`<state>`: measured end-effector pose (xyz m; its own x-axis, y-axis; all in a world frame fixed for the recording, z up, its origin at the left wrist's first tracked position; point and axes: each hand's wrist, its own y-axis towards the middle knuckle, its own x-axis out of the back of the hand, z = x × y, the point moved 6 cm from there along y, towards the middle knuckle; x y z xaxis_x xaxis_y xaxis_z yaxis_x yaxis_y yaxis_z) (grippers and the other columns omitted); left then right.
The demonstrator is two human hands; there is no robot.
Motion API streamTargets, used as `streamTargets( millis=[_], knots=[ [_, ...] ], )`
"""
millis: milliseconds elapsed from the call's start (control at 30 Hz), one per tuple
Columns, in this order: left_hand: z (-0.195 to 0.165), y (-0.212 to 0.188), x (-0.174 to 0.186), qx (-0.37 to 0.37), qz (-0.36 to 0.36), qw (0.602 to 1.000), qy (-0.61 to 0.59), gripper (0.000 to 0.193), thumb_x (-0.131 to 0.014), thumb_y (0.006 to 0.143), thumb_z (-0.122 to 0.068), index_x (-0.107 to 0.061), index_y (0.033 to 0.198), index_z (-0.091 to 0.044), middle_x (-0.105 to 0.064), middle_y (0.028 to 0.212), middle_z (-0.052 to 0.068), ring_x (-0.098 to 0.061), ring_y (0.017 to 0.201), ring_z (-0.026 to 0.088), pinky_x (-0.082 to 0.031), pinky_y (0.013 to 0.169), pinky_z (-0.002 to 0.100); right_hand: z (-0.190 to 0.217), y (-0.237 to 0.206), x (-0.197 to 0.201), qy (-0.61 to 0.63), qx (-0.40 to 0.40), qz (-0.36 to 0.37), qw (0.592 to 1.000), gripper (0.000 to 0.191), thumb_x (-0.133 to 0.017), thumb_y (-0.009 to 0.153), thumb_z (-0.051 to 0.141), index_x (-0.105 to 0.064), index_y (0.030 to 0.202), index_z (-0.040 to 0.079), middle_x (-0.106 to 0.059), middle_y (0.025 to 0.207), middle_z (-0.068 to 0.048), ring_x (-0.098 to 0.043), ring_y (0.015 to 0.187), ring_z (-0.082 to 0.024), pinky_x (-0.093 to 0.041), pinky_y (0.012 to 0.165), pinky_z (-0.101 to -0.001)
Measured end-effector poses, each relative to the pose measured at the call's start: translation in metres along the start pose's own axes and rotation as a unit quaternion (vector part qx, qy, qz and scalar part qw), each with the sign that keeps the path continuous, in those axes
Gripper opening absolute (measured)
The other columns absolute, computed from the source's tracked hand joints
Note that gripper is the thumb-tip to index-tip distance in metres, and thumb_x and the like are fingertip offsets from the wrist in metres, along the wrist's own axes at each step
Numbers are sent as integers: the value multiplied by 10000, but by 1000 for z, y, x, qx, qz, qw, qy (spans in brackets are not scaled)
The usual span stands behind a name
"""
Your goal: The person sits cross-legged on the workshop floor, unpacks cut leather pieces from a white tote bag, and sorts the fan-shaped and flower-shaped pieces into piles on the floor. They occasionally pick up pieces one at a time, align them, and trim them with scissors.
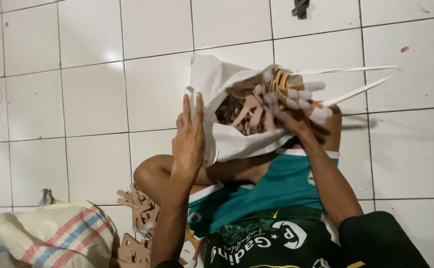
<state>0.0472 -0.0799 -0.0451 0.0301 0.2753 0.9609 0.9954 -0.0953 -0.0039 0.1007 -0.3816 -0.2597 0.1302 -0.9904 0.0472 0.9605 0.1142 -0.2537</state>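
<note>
Our left hand (pixel 189 134) lies flat and unclenched against the rim of the white bag (pixel 217 99), holding its mouth wide on our lap. Our right hand (pixel 296 106), fingertips taped, clutches a bundle of tan cutout strips (pixel 256 104) over it. The bag looks partly filled; more cutouts (pixel 137 218) wait on the floor (pixel 78 74).
</note>
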Motion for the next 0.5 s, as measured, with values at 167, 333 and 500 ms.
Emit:
streamTargets(
  millis=[167,333,500],
  knots=[
    [-21,0,-5,-96,-127,987,19,826,-624,788,108,-395,1552,-106,-229,1659,263,-406,1428,533,-507,1065,530,26,18,6,28,45,-3,999,383,-764,887,290,-726,1185,53,-734,1169,-68,-676,1036,-174,-560,884,-291],
    [-42,22,-28,-153,-139,978,40,566,-761,936,-146,-476,1422,-192,-211,1683,200,-399,1465,514,-409,1173,583,31,-15,11,56,28,-18,998,438,-780,879,316,-690,1217,53,-716,1153,-88,-670,1012,-216,-571,888,-319],
    [3,39,-33,23,-2,997,74,1035,-768,683,-129,-274,1593,-132,-106,1644,252,-385,1400,565,-588,813,502,65,-64,59,226,141,-104,958,403,-759,919,325,-667,1201,53,-691,1099,-79,-643,952,-203,-547,838,-313]
  ],
)
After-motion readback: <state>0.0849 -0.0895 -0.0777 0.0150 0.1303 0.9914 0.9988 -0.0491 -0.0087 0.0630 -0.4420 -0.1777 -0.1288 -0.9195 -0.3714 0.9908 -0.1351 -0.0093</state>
